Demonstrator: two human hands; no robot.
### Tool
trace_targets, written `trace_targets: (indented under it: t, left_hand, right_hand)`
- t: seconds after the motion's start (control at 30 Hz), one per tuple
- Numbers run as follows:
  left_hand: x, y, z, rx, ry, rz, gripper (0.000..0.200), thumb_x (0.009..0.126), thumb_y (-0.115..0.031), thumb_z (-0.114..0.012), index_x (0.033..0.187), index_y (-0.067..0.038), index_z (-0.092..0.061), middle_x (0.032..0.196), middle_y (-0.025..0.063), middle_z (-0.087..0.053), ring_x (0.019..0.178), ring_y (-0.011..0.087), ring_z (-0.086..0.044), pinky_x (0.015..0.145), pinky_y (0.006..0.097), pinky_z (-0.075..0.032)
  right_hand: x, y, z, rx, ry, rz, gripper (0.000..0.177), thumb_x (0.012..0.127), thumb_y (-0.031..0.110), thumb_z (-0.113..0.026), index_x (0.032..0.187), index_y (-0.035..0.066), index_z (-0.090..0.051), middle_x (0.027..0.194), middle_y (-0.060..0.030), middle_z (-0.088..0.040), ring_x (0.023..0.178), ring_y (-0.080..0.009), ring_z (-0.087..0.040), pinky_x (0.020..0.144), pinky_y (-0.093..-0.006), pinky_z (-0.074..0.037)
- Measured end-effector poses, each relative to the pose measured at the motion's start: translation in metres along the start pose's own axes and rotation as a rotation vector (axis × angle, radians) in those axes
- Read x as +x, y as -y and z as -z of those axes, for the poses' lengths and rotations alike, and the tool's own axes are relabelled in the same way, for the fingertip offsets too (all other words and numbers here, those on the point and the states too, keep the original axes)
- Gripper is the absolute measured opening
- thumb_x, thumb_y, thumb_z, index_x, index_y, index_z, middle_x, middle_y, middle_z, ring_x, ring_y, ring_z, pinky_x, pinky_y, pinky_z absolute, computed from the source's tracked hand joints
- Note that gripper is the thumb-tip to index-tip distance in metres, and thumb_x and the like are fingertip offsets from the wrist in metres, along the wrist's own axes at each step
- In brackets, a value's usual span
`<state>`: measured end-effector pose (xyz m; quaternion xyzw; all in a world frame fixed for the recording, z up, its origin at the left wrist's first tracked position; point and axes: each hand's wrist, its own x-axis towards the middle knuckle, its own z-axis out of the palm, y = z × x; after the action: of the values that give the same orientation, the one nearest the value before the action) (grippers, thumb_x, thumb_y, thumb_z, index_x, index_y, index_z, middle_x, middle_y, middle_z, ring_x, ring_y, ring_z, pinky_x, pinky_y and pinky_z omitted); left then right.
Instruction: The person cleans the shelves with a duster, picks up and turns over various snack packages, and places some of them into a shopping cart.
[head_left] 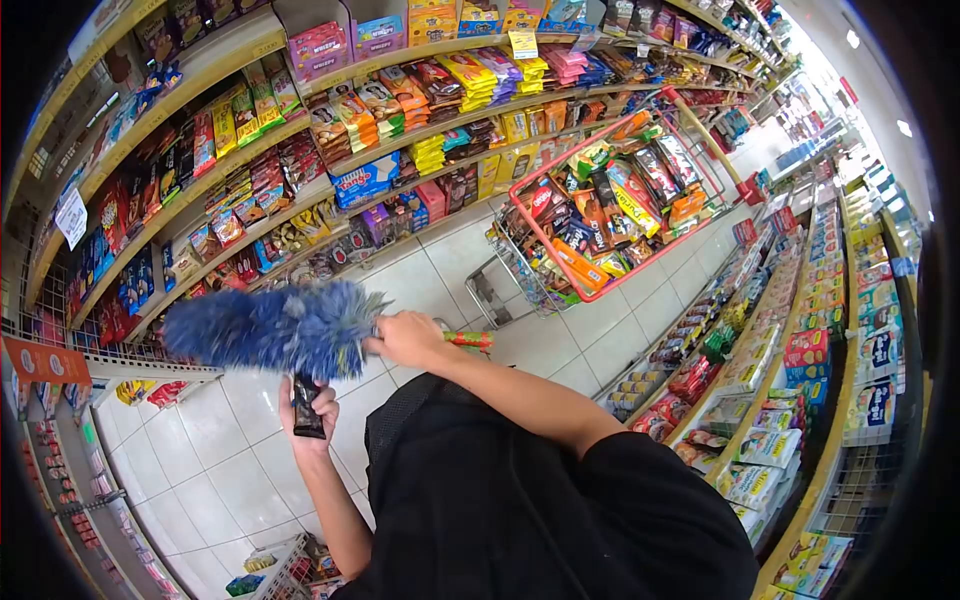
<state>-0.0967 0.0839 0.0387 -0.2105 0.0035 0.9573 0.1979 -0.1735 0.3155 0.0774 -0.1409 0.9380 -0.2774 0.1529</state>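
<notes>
My right hand [408, 341] is closed round the handle of a fluffy blue feather duster [265, 325]. The red and green end of the handle pokes out behind the fist, and the feathers stretch to the left, slightly smeared. Below them my left hand [322, 408] grips a dark snack packet [309, 412] upright. The feathers overlap the packet's top edge and hide part of it.
Shelves of chocolate and wafer packs [380, 105] curve across the front and left. A red-rimmed shopping trolley [515, 205] full of snacks stands ahead on the tiled floor [420, 270]. More stocked shelves [760, 440] run along the right. A white basket [290, 565] sits low at left.
</notes>
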Motion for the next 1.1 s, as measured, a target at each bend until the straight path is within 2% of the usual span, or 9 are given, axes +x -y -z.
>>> trace_targets:
  t: [0.1,0.3,0.5,0.57,0.67,0.77,0.9,1.03,1.1]
  left_hand:
    - [-0.013,0.017,-0.008,-0.071,0.18,-0.011,0.045,0.088,-0.037,-0.051,0.109,0.003,-0.046,0.093,0.014,-0.05,0.065,0.0164,-0.044,0.053,0.025,-0.04]
    - [-0.005,0.003,0.023,-0.257,-0.201,-0.242,0.029,0.083,-0.022,-0.052,0.101,0.001,-0.051,0.095,0.0139,-0.054,0.075,0.0182,-0.052,0.059,0.0274,-0.046]
    - [0.002,-0.008,0.01,0.353,-0.269,-0.239,0.023,0.086,-0.019,-0.05,0.099,-0.001,-0.053,0.094,0.0119,-0.06,0.073,0.02,-0.056,0.053,0.0302,-0.048]
    - [0.001,-0.009,0.005,0.361,-0.207,-0.18,0.026,0.089,-0.019,-0.048,0.104,0.002,-0.051,0.098,0.0129,-0.059,0.079,0.0224,-0.058,0.061,0.0328,-0.051]
    - [0.004,-0.002,0.007,0.161,-0.255,-0.381,0.03,0.091,-0.019,-0.045,0.11,0.003,-0.05,0.103,0.0139,-0.059,0.088,0.0246,-0.058,0.075,0.0361,-0.051]
    - [0.015,-0.03,0.063,0.281,0.111,-0.38,0.034,0.092,-0.015,-0.036,0.119,0.003,-0.046,0.116,0.0171,-0.055,0.107,0.0284,-0.053,0.097,0.0416,-0.041]
    - [0.026,-0.033,0.05,0.016,0.091,-0.444,0.039,0.094,-0.024,-0.036,0.122,0.001,-0.049,0.126,0.0153,-0.051,0.118,0.0314,-0.045,0.106,0.0468,-0.029]
    - [0.035,-0.035,0.018,-0.083,-0.379,-0.732,0.046,0.093,-0.032,-0.039,0.125,0.0,-0.047,0.129,0.0155,-0.049,0.118,0.0343,-0.044,0.106,0.0471,-0.028]
    - [0.038,-0.035,0.003,-0.077,-0.427,-0.794,0.046,0.093,-0.032,-0.039,0.125,0.0,-0.046,0.129,0.015,-0.048,0.118,0.0339,-0.044,0.106,0.0473,-0.028]
  right_hand:
    - [0.004,-0.005,0.009,0.036,-0.07,-0.094,0.044,0.081,0.046,-0.055,0.087,0.002,-0.062,0.072,-0.0221,-0.063,0.072,-0.0391,-0.062,0.069,-0.0478,-0.049]
    - [-0.018,0.008,0.008,0.088,0.002,-0.016,0.046,0.081,0.046,-0.056,0.085,0.001,-0.062,0.072,-0.0224,-0.063,0.072,-0.0391,-0.062,0.068,-0.0467,-0.049]
    - [0.005,0.015,0.001,-0.005,0.041,0.013,0.044,0.081,0.044,-0.056,0.086,0.001,-0.062,0.075,-0.0215,-0.063,0.076,-0.0377,-0.062,0.071,-0.0461,-0.048]
    - [0.021,0.009,0.0,-0.023,0.026,-0.02,0.043,0.081,0.043,-0.056,0.086,0.001,-0.062,0.075,-0.0213,-0.063,0.076,-0.0372,-0.062,0.071,-0.0463,-0.048]
    - [0.015,0.014,0.012,0.02,0.009,-0.03,0.042,0.082,0.043,-0.056,0.087,0.001,-0.062,0.074,-0.0207,-0.064,0.076,-0.0366,-0.062,0.07,-0.0463,-0.048]
    - [0.007,0.015,0.002,0.054,0.055,0.017,0.043,0.081,0.044,-0.056,0.087,0.001,-0.062,0.075,-0.0211,-0.063,0.076,-0.0371,-0.062,0.07,-0.0467,-0.048]
    - [-0.007,0.036,0.006,0.042,0.131,0.084,0.042,0.081,0.044,-0.056,0.088,0.003,-0.062,0.072,-0.0214,-0.063,0.074,-0.0388,-0.062,0.07,-0.0481,-0.048]
    - [-0.019,0.043,0.002,0.026,0.164,0.105,0.044,0.082,0.044,-0.055,0.089,0.0,-0.061,0.074,-0.022,-0.063,0.075,-0.0397,-0.061,0.072,-0.048,-0.047]
    - [-0.023,0.043,0.009,0.0,0.199,0.102,0.045,0.083,0.044,-0.054,0.09,0.0,-0.06,0.076,-0.0221,-0.063,0.077,-0.0392,-0.062,0.073,-0.0472,-0.047]
